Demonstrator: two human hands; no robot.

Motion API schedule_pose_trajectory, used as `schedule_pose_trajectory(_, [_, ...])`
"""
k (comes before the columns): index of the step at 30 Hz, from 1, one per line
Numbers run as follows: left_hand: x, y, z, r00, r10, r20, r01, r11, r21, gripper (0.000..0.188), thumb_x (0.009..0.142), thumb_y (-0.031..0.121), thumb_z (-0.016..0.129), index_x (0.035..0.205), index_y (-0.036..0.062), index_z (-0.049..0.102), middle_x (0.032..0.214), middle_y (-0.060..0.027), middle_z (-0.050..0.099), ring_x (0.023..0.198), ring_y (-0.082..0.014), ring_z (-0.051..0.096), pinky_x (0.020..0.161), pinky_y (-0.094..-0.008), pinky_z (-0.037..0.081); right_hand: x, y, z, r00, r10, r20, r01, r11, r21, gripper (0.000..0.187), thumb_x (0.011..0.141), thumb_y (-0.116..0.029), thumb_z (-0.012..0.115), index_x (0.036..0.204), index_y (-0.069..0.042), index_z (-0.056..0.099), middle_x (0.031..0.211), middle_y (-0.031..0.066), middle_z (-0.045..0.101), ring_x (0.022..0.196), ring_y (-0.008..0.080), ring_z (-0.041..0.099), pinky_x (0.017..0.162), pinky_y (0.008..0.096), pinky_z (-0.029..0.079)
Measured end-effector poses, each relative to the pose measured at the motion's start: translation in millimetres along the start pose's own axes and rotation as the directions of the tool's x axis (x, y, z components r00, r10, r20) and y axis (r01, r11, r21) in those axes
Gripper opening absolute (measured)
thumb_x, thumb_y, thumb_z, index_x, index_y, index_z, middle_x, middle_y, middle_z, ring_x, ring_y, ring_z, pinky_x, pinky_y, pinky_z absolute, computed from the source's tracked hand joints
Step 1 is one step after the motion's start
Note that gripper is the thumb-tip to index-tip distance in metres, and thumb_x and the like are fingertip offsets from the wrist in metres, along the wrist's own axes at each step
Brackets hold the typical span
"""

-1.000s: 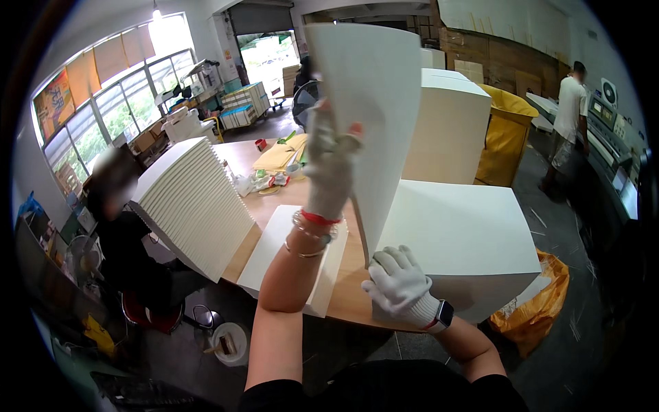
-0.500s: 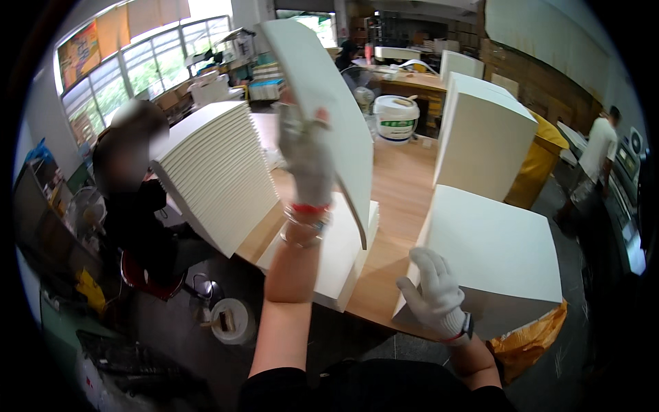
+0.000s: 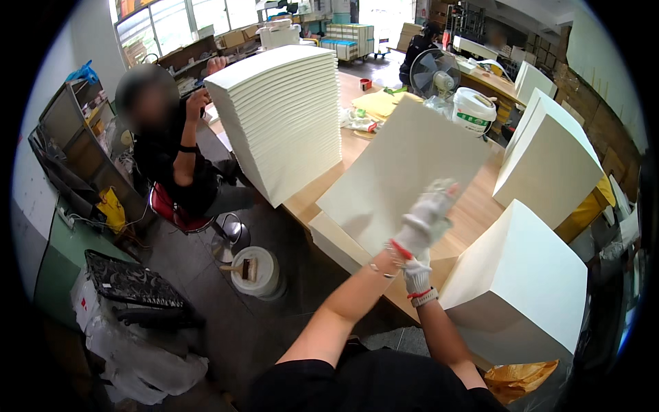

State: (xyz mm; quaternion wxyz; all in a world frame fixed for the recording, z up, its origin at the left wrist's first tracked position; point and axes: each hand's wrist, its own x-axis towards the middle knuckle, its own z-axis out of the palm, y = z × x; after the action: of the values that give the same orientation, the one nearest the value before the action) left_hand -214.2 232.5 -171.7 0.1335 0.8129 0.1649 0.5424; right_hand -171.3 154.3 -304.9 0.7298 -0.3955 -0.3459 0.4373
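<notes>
A large off-white sheet (image 3: 391, 172), slightly bowed, lies slanting over a low stack of similar boards (image 3: 336, 244) in the middle of the table. My left hand (image 3: 427, 214), in a white knit glove with bare fingertips, is over the sheet's right part. Its fingers are blurred, so whether they grip or rest on the sheet is unclear. Just below the left wrist, my right hand (image 3: 417, 272), also gloved, is near the sheet's lower right corner. My left wrist and the sheet hide most of its fingers.
A tall layered stack of boards (image 3: 274, 123) stands left, beside a seated person (image 3: 182, 151). Two white blocks of boards (image 3: 522, 275) (image 3: 549, 158) are on the right. A bucket (image 3: 473, 110) and fan (image 3: 436, 74) stand farther back; another bucket with a brush (image 3: 257, 271) is on the floor.
The sheet has tipped from nearly upright to a slant, its broad face now in view. My left hand has moved right and down; my right hand has come in beneath it. The view has turned left.
</notes>
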Motion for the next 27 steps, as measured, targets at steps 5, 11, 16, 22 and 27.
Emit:
schedule_pose_trajectory(5, [-128, -119, -103, 0.824, -0.566, 0.03, 0.557, 0.818, 0.144, 0.049, 0.078, 0.007, 0.065, 0.127, 0.0054, 0.059, 0.122, -0.0119, 0.059, 0.104, -0.0277, 0.062, 0.095, -0.0372, 0.05, 17, 1, -7, 0.889, 0.406, -0.212, -0.456, 0.747, -0.484, 0.042, 0.085, -0.02, 0.072, 0.116, 0.0, 0.053, 0.1, 0.013, 0.069, 0.091, 0.0233, 0.068, 0.076, 0.0346, 0.055])
schedule_pose_trajectory(11, [-184, -173, -191, 0.687, -0.692, 0.223, 0.626, 0.719, 0.303, 0.024, 0.092, 0.009, 0.06, 0.113, -0.0033, 0.062, 0.127, -0.0195, 0.063, 0.114, -0.0307, 0.062, 0.093, -0.0355, 0.05, -37, -42, 23, 0.988, 0.155, 0.012, -0.053, 0.409, -0.911, 0.048, 0.082, -0.033, 0.076, 0.114, -0.003, 0.057, 0.116, 0.0225, 0.061, 0.106, 0.0349, 0.062, 0.086, 0.0439, 0.052])
schedule_pose_trajectory(16, [-197, -191, -206, 0.625, -0.703, 0.338, 0.725, 0.684, 0.082, 0.034, 0.088, -0.006, 0.056, 0.122, -0.005, 0.061, 0.131, -0.0159, 0.062, 0.112, -0.0227, 0.063, 0.093, -0.0294, 0.05, -50, -55, 39, 0.955, 0.099, 0.281, 0.265, 0.152, -0.952, 0.043, 0.077, -0.031, 0.08, 0.103, -0.002, 0.061, 0.104, 0.0185, 0.058, 0.096, 0.0368, 0.06, 0.082, 0.0433, 0.051])
schedule_pose_trajectory(22, [-185, -184, -216, 0.521, -0.79, 0.323, 0.844, 0.534, -0.055, 0.038, 0.082, -0.015, 0.048, 0.117, -0.0106, 0.063, 0.118, -0.0167, 0.067, 0.103, -0.0229, 0.068, 0.084, -0.0253, 0.058, -48, -46, 35, 0.933, 0.046, 0.358, 0.351, 0.115, -0.929, 0.036, 0.076, -0.029, 0.079, 0.098, -0.005, 0.063, 0.1, 0.0171, 0.057, 0.091, 0.0365, 0.061, 0.075, 0.046, 0.053])
schedule_pose_trajectory(27, [-168, -176, -221, 0.501, -0.808, 0.31, 0.795, 0.571, 0.203, 0.027, 0.081, -0.01, 0.058, 0.104, -0.006, 0.07, 0.096, -0.0127, 0.074, 0.083, -0.0201, 0.073, 0.074, -0.0256, 0.058, -49, -39, 32, 0.929, 0.043, 0.368, 0.363, 0.089, -0.927, 0.034, 0.076, -0.027, 0.079, 0.097, -0.006, 0.063, 0.098, 0.0169, 0.057, 0.088, 0.0366, 0.062, 0.072, 0.0462, 0.053])
